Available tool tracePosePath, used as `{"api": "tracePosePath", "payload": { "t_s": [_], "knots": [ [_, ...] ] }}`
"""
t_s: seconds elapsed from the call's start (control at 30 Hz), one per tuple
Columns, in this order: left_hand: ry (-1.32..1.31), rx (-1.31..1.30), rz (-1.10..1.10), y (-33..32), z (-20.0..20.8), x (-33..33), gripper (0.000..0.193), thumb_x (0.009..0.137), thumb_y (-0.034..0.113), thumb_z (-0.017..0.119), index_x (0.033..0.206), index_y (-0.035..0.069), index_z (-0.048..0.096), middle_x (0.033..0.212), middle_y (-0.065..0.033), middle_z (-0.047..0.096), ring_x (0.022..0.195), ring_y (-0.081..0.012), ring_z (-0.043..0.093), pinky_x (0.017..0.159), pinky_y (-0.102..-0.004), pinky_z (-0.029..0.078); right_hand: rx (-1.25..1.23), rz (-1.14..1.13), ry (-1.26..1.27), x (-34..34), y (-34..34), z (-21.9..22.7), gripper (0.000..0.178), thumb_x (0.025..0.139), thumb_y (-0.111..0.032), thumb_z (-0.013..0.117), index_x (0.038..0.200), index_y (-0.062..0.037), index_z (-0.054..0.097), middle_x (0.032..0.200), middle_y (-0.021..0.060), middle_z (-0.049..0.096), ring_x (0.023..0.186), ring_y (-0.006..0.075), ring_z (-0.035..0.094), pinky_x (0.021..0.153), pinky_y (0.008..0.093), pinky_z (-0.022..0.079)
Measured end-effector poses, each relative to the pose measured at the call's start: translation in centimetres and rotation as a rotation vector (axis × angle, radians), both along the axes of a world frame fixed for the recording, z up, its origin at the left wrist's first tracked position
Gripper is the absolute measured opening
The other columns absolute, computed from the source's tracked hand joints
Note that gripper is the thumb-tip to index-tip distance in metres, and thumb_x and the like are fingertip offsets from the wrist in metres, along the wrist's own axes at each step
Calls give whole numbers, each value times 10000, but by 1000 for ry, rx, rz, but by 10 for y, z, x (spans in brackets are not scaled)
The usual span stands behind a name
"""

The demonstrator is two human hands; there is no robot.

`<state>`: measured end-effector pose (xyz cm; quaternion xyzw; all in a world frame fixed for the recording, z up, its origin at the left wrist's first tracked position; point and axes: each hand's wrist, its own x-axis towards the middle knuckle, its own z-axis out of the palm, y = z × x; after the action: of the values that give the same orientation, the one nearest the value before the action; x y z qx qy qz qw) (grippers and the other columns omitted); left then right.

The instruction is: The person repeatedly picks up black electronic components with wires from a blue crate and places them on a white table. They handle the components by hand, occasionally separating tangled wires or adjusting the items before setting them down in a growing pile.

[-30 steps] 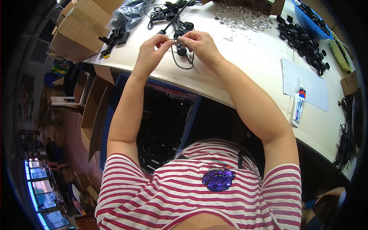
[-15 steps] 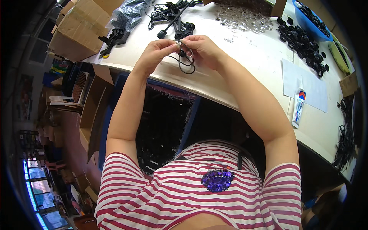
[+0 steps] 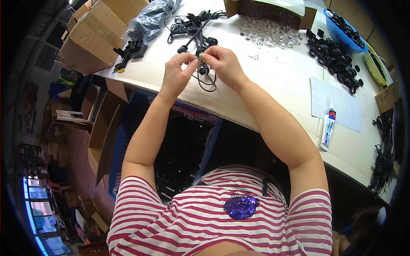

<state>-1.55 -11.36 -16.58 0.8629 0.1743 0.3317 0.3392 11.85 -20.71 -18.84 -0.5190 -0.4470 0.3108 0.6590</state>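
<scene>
Your left hand (image 3: 176, 74) and right hand (image 3: 224, 66) meet over the near part of the white table (image 3: 282, 81), thumbs and index fingers pinching a thin black cable (image 3: 208, 90), their tips just beside each other. The cable hangs from your fingers in a loop below them, close to the table's front edge; whether a smaller part is caught between the tips you cannot tell from here. A black fitting (image 3: 203, 69) shows between your hands, partly hidden by them, and beyond it lie more black cords (image 3: 185, 27) with round ends. To your left are a crumpled plastic bag (image 3: 149, 23) and a cardboard box (image 3: 85, 47). Farther right, clear discs (image 3: 269, 34) spread over the tabletop, with black rings (image 3: 335, 64) heaped beside a blue bowl (image 3: 341, 40). Nearer you on that side, a white tube (image 3: 328, 132) lies partly on a pale sheet (image 3: 348, 111).
</scene>
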Motion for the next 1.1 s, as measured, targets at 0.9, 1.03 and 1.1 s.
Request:
{"api": "tracePosePath", "payload": {
  "t_s": [0.9, 1.03, 1.1],
  "knots": [
    [398, -142, 368, 101, -1, 43, 330, 797, 293, 555, 905, -18, 579, 688, -109, 578, 594, -197, 576, 593, -325, 477, -345, -109, -1005, 13, 6, -25, 423, 852, -375, 484, 1219, -165, 485, 1340, 95, 357, 1201, 234, 392, 998, 540, 206],
    [353, -334, 326, 59, 16, 47, 313, 835, 291, 540, 963, 6, 517, 713, -44, 527, 549, -116, 503, 482, -259, 433, -358, -114, -1001, 14, 2, -23, 418, 849, -371, 490, 1209, -159, 495, 1346, 93, 350, 1204, 237, 388, 1004, 536, 200],
    [578, -210, 343, 76, 0, 49, 377, 834, 342, 535, 961, -13, 538, 772, -81, 564, 584, -144, 533, 523, -281, 455, -342, -96, -1008, 10, 3, -19, 413, 841, -349, 498, 1206, -155, 498, 1349, 94, 347, 1207, 238, 385, 1008, 530, 200]
  ]
}}
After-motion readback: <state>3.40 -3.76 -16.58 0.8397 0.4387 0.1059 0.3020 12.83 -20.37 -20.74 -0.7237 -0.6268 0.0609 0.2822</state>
